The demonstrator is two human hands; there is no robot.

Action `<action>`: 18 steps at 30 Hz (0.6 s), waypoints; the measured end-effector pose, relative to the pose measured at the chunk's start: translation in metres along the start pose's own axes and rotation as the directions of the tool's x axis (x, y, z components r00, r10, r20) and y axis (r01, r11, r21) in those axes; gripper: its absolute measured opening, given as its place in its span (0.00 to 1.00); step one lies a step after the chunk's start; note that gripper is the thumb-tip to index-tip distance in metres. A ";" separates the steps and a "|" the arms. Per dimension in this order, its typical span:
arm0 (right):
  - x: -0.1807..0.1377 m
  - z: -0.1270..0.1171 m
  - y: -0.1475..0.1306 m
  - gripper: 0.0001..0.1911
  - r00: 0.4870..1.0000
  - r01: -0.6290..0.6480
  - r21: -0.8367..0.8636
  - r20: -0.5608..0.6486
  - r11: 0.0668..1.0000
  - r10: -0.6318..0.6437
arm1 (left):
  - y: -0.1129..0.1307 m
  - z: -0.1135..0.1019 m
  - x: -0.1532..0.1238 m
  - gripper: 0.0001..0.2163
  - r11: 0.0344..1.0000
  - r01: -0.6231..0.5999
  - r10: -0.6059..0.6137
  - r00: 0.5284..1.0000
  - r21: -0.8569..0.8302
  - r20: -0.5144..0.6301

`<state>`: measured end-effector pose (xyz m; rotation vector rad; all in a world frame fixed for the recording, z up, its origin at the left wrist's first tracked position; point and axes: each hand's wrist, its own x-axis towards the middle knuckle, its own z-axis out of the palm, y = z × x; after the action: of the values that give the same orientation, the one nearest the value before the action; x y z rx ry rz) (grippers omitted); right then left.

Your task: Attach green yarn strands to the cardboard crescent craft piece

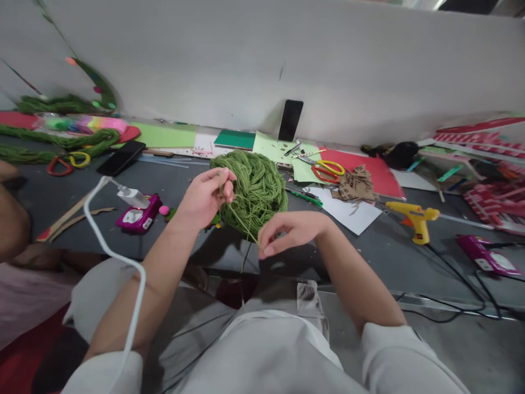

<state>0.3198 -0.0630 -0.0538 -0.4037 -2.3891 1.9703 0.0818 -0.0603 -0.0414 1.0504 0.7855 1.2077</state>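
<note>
A large heap of green yarn lies on the dark table in front of me. My left hand is closed in a pinch on a strand of this yarn at the heap's left side. From there the strand runs down to the right, stretched to my right hand. My right hand pinches it between thumb and fingers near the table's front edge. A loose yarn end hangs below, by the edge. Behind my left wrist, a small green piece with a pink pompom is partly hidden.
Red-and-yellow scissors, brown paper and a yellow glue gun lie to the right. On the left are a purple power strip with a white cable, a black phone and another person's arm. A phone leans against the wall.
</note>
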 end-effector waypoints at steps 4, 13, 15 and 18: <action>0.006 -0.014 0.007 0.24 0.885 0.168 0.223 -0.464 0.960 -0.047 | 0.010 0.010 -0.017 0.13 0.954 -0.130 0.066 0.970 0.269 0.233; 0.029 -0.017 -0.009 0.19 0.772 0.352 0.607 -0.619 0.713 0.145 | 0.012 0.038 -0.046 0.12 0.568 -0.449 -0.365 0.614 0.690 0.700; 0.025 -0.017 -0.012 0.16 0.733 0.349 0.558 -0.663 0.753 0.152 | 0.010 0.039 -0.047 0.14 0.542 -0.465 -0.373 0.613 0.700 0.697; 0.017 -0.011 -0.015 0.19 0.696 0.172 0.340 -0.707 0.925 0.130 | 0.013 0.038 -0.047 0.11 0.567 -0.461 -0.287 0.666 0.682 0.688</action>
<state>0.3027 -0.0516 -0.0400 -0.9160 -1.4692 1.7333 0.1021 -0.1138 -0.0191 2.2422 0.5928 0.2684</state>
